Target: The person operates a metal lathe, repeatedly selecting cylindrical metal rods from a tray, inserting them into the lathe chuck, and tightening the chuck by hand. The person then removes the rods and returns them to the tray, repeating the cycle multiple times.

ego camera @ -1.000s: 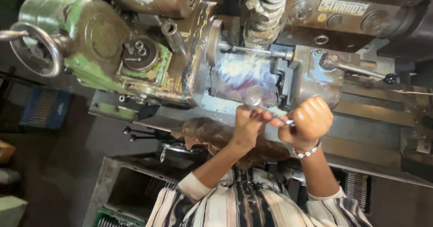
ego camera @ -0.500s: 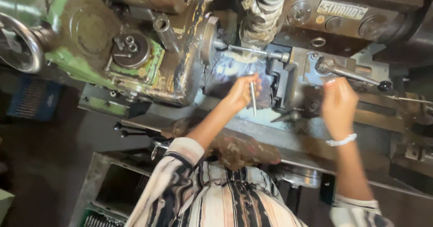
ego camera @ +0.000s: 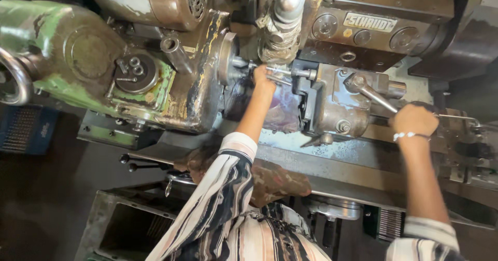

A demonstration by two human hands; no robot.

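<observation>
My left hand (ego camera: 262,78) reaches up between the round chuck (ego camera: 226,59) of a worn green and brown lathe and the grey tool block (ego camera: 332,103). Its fingers are closed on a thin metal rod (ego camera: 280,74) that lies across towards the block. My right hand (ego camera: 415,120), with a white bead bracelet at the wrist, is closed in a fist on a handle (ego camera: 456,117) at the right side of the machine. A shiny lever (ego camera: 371,92) sticks out of the tool block, just left of that hand.
The green headstock (ego camera: 78,59) with a handwheel (ego camera: 13,79) fills the left. A brown motor housing (ego camera: 155,2) sits above it. A brown cloth (ego camera: 270,180) lies on the bed's front edge, above an open metal bin (ego camera: 124,224). A blue crate (ego camera: 26,129) stands far left.
My hands were together in front of the tool block. They have parted: the left moved up to the chuck with the thin rod, and the right swung out to the handle on the right.
</observation>
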